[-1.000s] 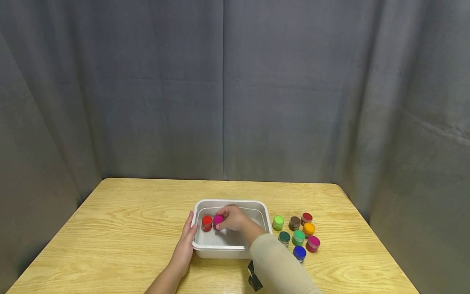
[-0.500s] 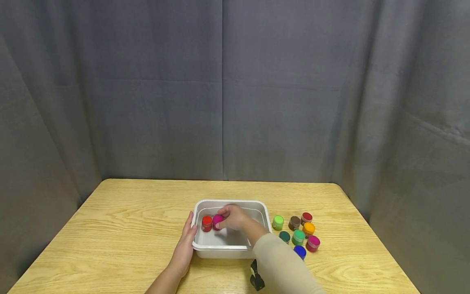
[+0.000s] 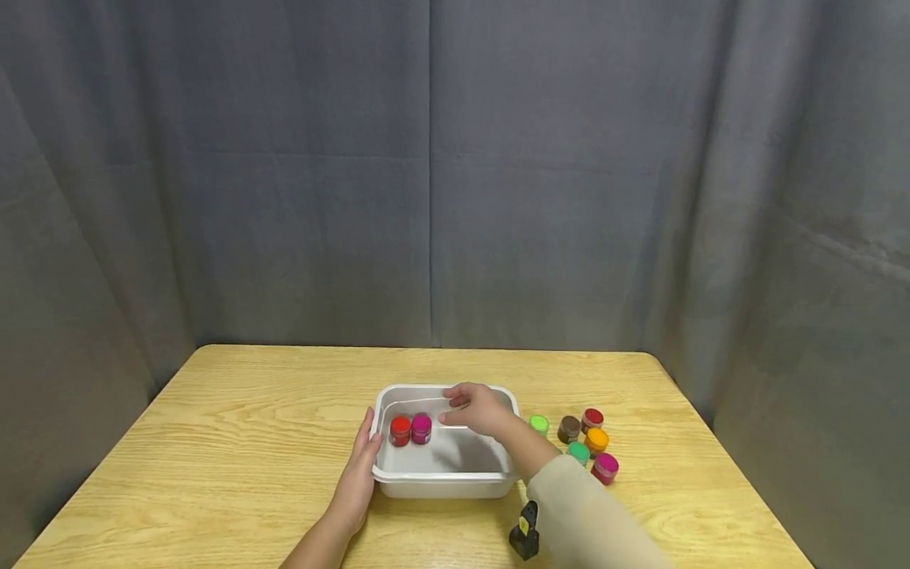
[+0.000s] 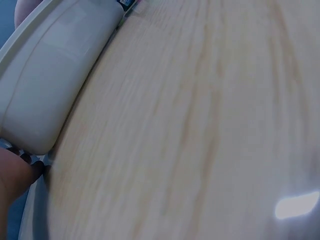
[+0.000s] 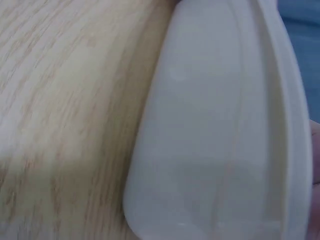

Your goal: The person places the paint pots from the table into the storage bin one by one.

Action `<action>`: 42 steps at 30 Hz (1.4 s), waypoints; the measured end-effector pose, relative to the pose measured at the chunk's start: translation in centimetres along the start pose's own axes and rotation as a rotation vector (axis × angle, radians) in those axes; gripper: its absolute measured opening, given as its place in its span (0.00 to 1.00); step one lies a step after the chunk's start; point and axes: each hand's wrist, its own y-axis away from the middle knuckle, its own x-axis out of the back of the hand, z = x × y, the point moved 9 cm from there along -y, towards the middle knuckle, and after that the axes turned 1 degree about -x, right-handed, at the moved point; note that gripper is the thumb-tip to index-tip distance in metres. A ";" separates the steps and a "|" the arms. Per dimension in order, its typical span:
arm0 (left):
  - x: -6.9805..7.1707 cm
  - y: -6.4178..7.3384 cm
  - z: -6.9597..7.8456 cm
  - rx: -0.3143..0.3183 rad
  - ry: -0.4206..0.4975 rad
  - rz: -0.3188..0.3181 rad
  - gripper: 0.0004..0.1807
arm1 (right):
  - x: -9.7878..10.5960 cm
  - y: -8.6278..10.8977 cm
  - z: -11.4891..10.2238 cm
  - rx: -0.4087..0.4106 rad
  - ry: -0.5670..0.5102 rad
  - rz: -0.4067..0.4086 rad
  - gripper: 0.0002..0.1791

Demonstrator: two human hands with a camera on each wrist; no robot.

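In the head view, a white rectangular plastic tub [image 3: 444, 488] stands near the front of the table. My left hand [image 3: 353, 484] rests along its left side, with straight fingers against the wall and the thumb at the rim. Inside at the left sit two small lidded jars side by side, one red [image 3: 400, 431] and one magenta [image 3: 421, 428]. My right hand [image 3: 479, 408] hovers over the tub's right half, its fingers loosely spread and holding nothing. The tub's outer wall fills much of the right wrist view, and part of it shows in the left wrist view.
Right of the tub stand several more jars: light green [image 3: 539, 425], brown [image 3: 569, 429], dark red [image 3: 592, 420], orange [image 3: 596, 442], teal green [image 3: 578, 453] and magenta-lidded. The right sleeve [image 3: 590, 506] hides part of this group. Grey curtains [image 3: 426, 174] enclose the wooden table [image 3: 249, 442].
My right hand has let go of the magenta jar beside the red one and moved up and to the right. The right forearm now covers the dark green and blue jars. My left hand stays put.
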 end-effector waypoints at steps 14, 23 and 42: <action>-0.1 -0.1 -0.2 0.013 -0.006 0.006 0.34 | 4.9 2.7 0.9 0.051 -0.108 0.096 0.24; 0.1 0.0 -0.1 -0.002 -0.011 0.014 0.33 | 8.1 5.0 3.4 0.039 -0.131 0.148 0.27; 0.1 -0.1 -0.1 0.009 -0.015 0.023 0.33 | 12.4 10.2 11.4 -0.045 -0.100 0.315 0.30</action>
